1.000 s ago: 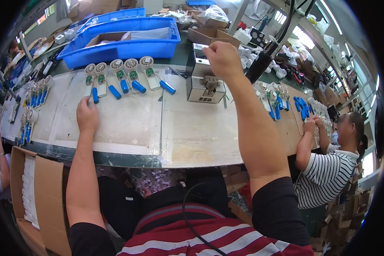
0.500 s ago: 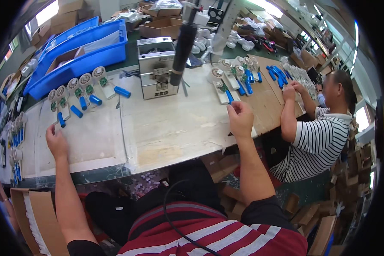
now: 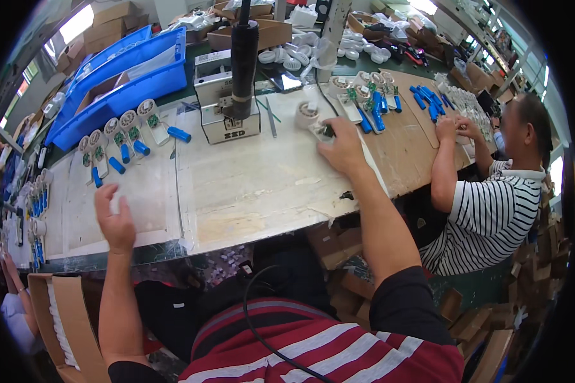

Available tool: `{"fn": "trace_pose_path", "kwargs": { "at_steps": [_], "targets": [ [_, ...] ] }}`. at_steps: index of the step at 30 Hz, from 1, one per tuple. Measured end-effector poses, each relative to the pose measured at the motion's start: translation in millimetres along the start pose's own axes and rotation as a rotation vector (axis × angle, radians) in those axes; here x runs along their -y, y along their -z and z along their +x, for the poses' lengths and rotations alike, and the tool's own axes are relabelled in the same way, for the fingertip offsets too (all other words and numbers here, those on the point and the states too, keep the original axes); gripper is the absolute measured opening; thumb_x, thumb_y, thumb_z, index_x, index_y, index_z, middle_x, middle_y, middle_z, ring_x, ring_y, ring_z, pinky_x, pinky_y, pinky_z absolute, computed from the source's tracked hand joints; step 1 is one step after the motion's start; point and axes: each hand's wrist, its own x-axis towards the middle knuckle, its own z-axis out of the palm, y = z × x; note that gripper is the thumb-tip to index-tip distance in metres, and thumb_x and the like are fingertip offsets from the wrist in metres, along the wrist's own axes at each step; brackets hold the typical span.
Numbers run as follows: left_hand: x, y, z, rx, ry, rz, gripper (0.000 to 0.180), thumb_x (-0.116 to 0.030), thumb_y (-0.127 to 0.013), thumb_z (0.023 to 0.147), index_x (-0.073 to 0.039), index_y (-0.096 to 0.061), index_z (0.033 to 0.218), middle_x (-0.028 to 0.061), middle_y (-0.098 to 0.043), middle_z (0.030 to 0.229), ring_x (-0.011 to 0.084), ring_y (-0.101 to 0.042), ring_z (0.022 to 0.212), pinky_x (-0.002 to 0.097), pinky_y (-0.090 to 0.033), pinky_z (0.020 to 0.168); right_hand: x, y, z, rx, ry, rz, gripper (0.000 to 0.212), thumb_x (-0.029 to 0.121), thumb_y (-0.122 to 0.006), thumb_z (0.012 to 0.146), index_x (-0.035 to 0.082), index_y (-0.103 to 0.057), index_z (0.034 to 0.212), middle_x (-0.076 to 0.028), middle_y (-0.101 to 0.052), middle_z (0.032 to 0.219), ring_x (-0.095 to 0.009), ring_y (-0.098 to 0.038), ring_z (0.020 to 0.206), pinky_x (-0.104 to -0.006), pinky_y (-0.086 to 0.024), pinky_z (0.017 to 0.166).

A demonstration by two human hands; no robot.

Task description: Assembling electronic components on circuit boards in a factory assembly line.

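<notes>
My right hand [image 3: 344, 148] is closed on a small white handheld fan [image 3: 307, 113] with a round head. Its fingers cover much of the handle, where a bit of green circuit board shows. My left hand [image 3: 115, 220] is raised over the bench's near left part, fingers apart, holding nothing. Beyond it lies a row of opened fans [image 3: 128, 121] with bare green boards and blue cylindrical batteries [image 3: 179, 134]. More such fans [image 3: 364, 89] and blue batteries [image 3: 377, 112] lie just right of the held fan.
A metal box-shaped device [image 3: 231, 127] stands mid-bench, with a black cylindrical tool [image 3: 243, 64] hanging before it. Blue bins [image 3: 121, 96] fill the back left. At the right, a co-worker in a striped shirt [image 3: 492, 204] handles something small. A cardboard box [image 3: 76, 319] stands at the lower left.
My right hand has drawn the fan leftward, away from the right-hand group. My left hand has moved right and opened. The view has shifted slightly.
</notes>
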Motion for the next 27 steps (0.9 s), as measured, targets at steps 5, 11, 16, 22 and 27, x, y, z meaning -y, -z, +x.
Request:
{"fn": "trace_pose_path", "kwargs": {
  "at_steps": [5,11,16,22,27],
  "targets": [
    [-124.2,-50.2,9.9,0.399,-0.303,-0.272,0.051,0.002,-0.077,0.081,-0.002,-0.067,0.131,0.0208,-0.065,0.133,0.0416,-0.063,0.126,0.044,-0.048,0.113,75.4,23.5,-35.2,0.262,0.287,0.404,0.043,0.013,-0.077,0.076,0.006,-0.072,0.118,-0.014,-0.067,0.114,-0.036,-0.06,0.115,-0.0441,-0.051,0.103],
    [-179.9,-106.4,28.5,0.674,-0.287,-0.333,0.073,-0.009,-0.088,0.075,-0.007,-0.063,0.143,0.0185,-0.068,0.133,0.0395,-0.065,0.121,0.0475,-0.051,0.109,120.4,18.1,-49.9,0.412,0.419,0.548,0.052,0.012,-0.083,0.078,0.007,-0.071,0.129,-0.015,-0.063,0.142,-0.037,-0.058,0.132,-0.0448,-0.05,0.112],
    [-168.4,-105.4,29.4,0.882,-0.213,-0.293,0.059,-0.008,-0.086,0.078,-0.007,-0.068,0.135,0.013,-0.071,0.12,0.0351,-0.067,0.113,0.0451,-0.055,0.102,114.7,24.7,-48.0,0.474,0.309,0.691,0.05,0.01,-0.083,0.081,0.007,-0.071,0.129,-0.013,-0.066,0.143,-0.034,-0.06,0.134,-0.0439,-0.052,0.112],
    [-165.1,-99.4,30.9,0.888,-0.28,-0.29,0.032,-0.014,-0.08,0.085,-0.005,-0.075,0.115,0.0128,-0.072,0.111,0.0347,-0.068,0.108,0.0436,-0.056,0.097,134.7,18.1,-46.8,0.412,0.478,0.601,0.041,0.001,-0.082,0.081,0.007,-0.074,0.121,-0.011,-0.074,0.12,-0.033,-0.067,0.117,-0.0432,-0.055,0.102],
    [-171.9,-103.1,26.2,0.8,-0.134,-0.284,0.024,-0.014,-0.077,0.085,-0.003,-0.077,0.106,0.0135,-0.071,0.098,0.0335,-0.069,0.097,0.0434,-0.055,0.086,141.1,12.3,-50.2,0.358,0.494,0.621,0.037,0.0,-0.081,0.081,0.005,-0.075,0.117,-0.011,-0.074,0.114,-0.034,-0.068,0.11,-0.0439,-0.056,0.097]
  ]
}}
